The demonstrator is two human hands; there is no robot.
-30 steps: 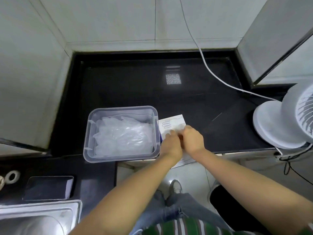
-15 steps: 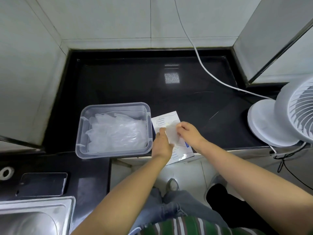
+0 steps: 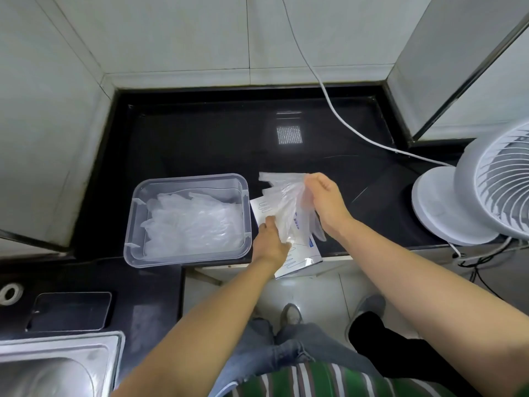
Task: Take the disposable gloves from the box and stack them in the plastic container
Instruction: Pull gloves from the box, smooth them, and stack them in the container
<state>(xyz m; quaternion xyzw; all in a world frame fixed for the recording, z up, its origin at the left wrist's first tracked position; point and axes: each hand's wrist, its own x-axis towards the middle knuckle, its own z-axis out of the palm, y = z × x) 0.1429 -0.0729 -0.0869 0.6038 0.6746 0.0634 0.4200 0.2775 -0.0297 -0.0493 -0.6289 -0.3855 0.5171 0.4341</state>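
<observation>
- Now, right hand (image 3: 326, 204) raised above the box (image 3: 300, 255), fingers curled inward and pinching the held gloves (image 3: 283, 196) at their upper edge.
- Held gloves: thin clear plastic, fanned out to the left of those fingertips and hanging down from them toward the left hand (image 3: 272, 243). Whether one glove or several, cannot tell.
- Left hand lower down, knuckles bent, fingers curled onto the top of the box. Lower end of the held gloves right against its thumb; cannot tell whether pinched there too.
- Box: flat, white with blue line drawings, lying beneath both hands. Touching the left fingers, apart from the right fingers, with its near end sticking out past the counter edge.
- Plastic container (image 3: 133, 224) just left of the left hand's fingers, close beside the box, clear-walled and open on top.
- Stacked gloves (image 3: 194, 222) lying inside the plastic container as a loose clear heap, left of both sets of fingers and touched by neither.
- Black countertop (image 3: 200, 144) under box and container alike.
- White fan (image 3: 446, 207) well to the right of the right fingers; white cable (image 3: 340, 118) trailing down the wall beyond them and across toward the fan.
- Nearer than the left fingers and far off to their left: steel sink (image 3: 57, 365), dark phone (image 3: 68, 310) lying flat, roll of tape (image 3: 10, 293) at the picture's edge.
</observation>
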